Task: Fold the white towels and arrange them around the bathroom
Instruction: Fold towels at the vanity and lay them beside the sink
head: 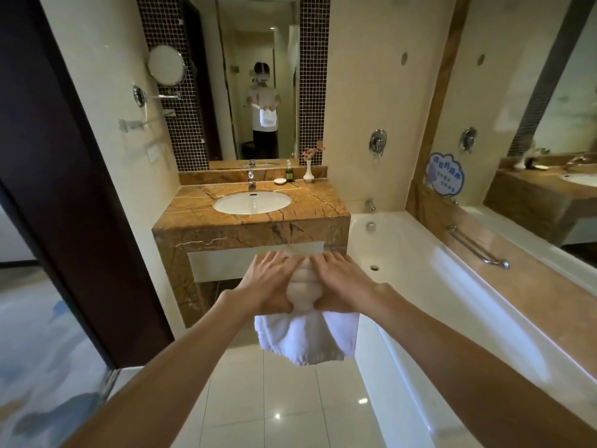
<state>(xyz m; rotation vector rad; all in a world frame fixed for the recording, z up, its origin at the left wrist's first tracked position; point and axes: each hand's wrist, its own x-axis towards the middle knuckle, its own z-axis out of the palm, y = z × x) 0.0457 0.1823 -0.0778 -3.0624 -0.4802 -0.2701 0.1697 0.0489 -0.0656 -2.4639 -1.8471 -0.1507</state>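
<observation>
A small white towel (307, 337) hangs in the air in front of me, above the floor and short of the vanity. My left hand (269, 284) and my right hand (342, 284) hold its gathered top edge side by side, thumbs pinching underneath and fingers spread over the top. Between the hands the cloth bunches into pleats, and the rest hangs below with its hem loose. The wall mirror (258, 76) reflects a person holding the towel at chest height.
A marble vanity (252, 227) with a white sink (252, 202), a tap, a soap dish, a dark bottle and a flower vase stands ahead. A white bathtub (420, 286) with a grab rail (478, 247) runs along the right. A dark door frame (64, 189) borders the left.
</observation>
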